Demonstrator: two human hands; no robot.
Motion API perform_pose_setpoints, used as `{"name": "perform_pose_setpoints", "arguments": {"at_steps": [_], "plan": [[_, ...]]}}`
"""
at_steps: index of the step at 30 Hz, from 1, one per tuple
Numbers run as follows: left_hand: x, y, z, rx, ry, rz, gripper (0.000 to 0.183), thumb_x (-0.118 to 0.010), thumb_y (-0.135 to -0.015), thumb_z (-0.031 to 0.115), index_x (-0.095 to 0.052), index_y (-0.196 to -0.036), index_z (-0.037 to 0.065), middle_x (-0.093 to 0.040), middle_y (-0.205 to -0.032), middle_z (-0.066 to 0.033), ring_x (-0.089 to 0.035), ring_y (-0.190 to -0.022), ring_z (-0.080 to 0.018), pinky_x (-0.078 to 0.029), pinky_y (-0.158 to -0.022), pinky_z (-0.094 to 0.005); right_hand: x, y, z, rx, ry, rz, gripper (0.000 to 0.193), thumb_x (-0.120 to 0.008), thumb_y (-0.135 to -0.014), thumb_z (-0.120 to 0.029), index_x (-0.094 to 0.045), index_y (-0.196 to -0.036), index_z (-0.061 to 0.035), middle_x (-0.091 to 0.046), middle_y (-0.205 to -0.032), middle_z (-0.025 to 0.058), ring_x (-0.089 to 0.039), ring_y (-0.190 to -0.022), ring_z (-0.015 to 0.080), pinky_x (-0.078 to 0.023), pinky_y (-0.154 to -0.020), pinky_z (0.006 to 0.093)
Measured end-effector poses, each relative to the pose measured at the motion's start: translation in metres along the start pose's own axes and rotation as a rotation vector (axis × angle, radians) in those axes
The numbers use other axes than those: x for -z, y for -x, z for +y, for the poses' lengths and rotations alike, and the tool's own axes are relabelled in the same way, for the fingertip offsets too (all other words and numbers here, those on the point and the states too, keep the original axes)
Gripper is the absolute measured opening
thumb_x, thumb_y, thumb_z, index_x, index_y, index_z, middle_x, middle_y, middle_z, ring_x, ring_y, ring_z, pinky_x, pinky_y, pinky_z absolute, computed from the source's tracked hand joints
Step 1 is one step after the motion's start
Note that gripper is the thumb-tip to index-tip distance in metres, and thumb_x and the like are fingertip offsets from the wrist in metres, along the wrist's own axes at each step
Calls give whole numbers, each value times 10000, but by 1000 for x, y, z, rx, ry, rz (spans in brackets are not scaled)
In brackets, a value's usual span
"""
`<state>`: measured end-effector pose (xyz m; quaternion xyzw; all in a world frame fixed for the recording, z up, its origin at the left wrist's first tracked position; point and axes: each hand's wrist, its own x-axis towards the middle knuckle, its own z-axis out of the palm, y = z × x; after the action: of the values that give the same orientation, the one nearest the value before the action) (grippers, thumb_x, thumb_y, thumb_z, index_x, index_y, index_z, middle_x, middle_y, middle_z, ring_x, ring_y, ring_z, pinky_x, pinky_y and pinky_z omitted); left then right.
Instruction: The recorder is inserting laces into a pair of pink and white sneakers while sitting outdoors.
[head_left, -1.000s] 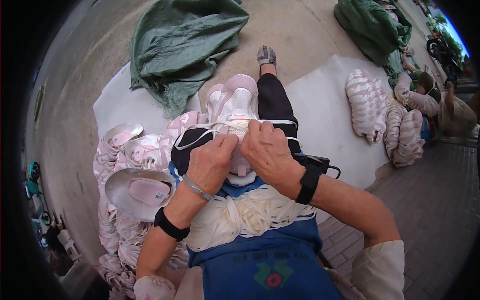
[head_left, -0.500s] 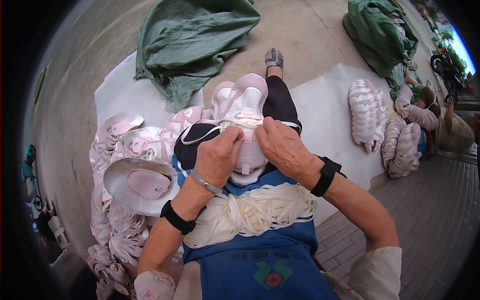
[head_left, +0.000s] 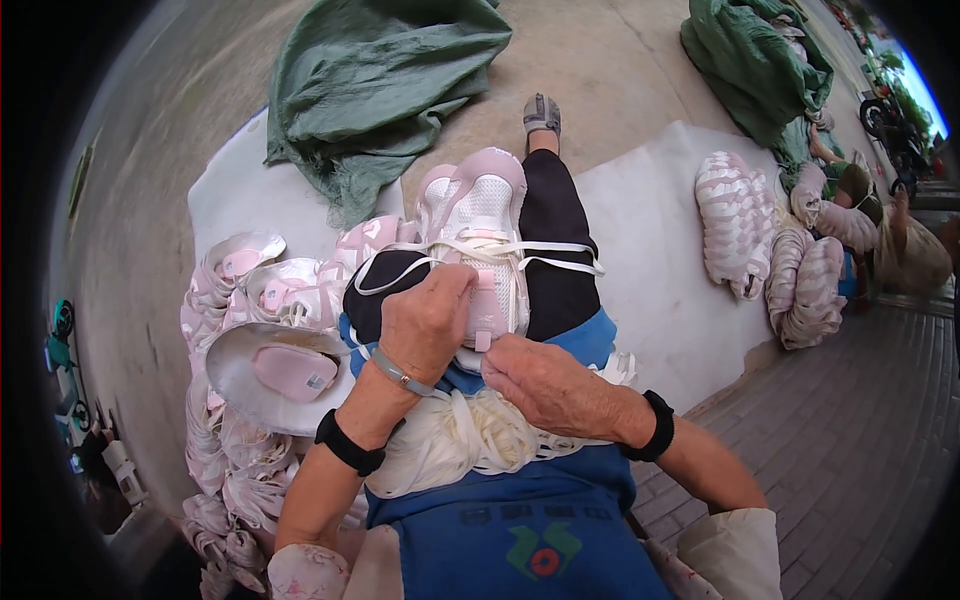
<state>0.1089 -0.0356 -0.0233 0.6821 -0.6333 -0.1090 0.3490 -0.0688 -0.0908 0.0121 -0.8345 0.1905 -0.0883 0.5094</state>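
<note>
A pink-and-white shoe upper (head_left: pixel 485 205) lies across my lap, its rounded toe pointing away from me. A white shoelace (head_left: pixel 560 247) crosses it, one end looping left and the other lying over my right thigh. My left hand (head_left: pixel 428 318) is closed on the upper's left edge, beside the tongue (head_left: pixel 485 305). By the tongue's near end, my right hand (head_left: pixel 560 390) has its fingers pinched together; what they hold is hidden. A bundle of cream laces (head_left: pixel 450 440) rests on my blue apron (head_left: pixel 520 520), partly under my right hand.
Several shoe uppers (head_left: pixel 295 375) are piled at my left. Stacked uppers (head_left: pixel 740 220) lie on a white sheet (head_left: pixel 640 210) at right. Green sacks (head_left: pixel 385 90) lie ahead on both sides. Another person (head_left: pixel 905 255) sits at far right.
My right hand has left the lace at the upper's middle and moved down toward the tongue's near end. My left hand has dropped slightly. The lace now lies loose across my right thigh.
</note>
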Motion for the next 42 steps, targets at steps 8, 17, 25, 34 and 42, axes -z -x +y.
{"name": "perform_pose_setpoints", "arguments": {"at_steps": [8,17,25,34,42], "plan": [[2,-10,5,135,35,-70,118,-668,-818,58,-592,-907,45,-651,-753,-127,-657,-663,-299,-505,-572,-347,7,-27,30,-90,405,342,100,-600,-842,-64,-529,-887,-11,-546,-852,155,-618,-754,338,-511,-634,408],[2,-7,9,67,-21,17,159,-676,-807,49,-615,-953,70,-650,-884,-110,-653,-687,-283,-510,-573,-350,9,-32,30,46,539,218,79,-593,-813,-48,-533,-855,-19,-538,-819,133,-611,-719,301,-502,-605,364],[1,3,23,-123,-117,-95,299,-697,-747,27,-646,-1032,99,-592,-893,-65,-638,-692,-218,-517,-553,-310,39,-14,26,103,193,115,93,-620,-823,-46,-555,-850,15,-555,-738,123,-597,-692,264,-472,-622,377],[-12,21,90,-213,457,-201,236,-658,-760,32,-624,-992,5,-626,-886,-110,-637,-779,-244,-530,-638,-328,58,-19,18,-434,-658,121,188,-625,-898,-87,-508,-1013,5,-585,-792,35,-608,-669,85,-514,-564,218],[0,32,83,-143,527,-258,183,-657,-825,51,-625,-1003,29,-638,-865,-100,-636,-801,-247,-533,-660,-295,36,-22,29,-357,-692,136,145,-554,-880,14,-581,-1021,35,-590,-865,95,-642,-810,171,-530,-745,282]]}}
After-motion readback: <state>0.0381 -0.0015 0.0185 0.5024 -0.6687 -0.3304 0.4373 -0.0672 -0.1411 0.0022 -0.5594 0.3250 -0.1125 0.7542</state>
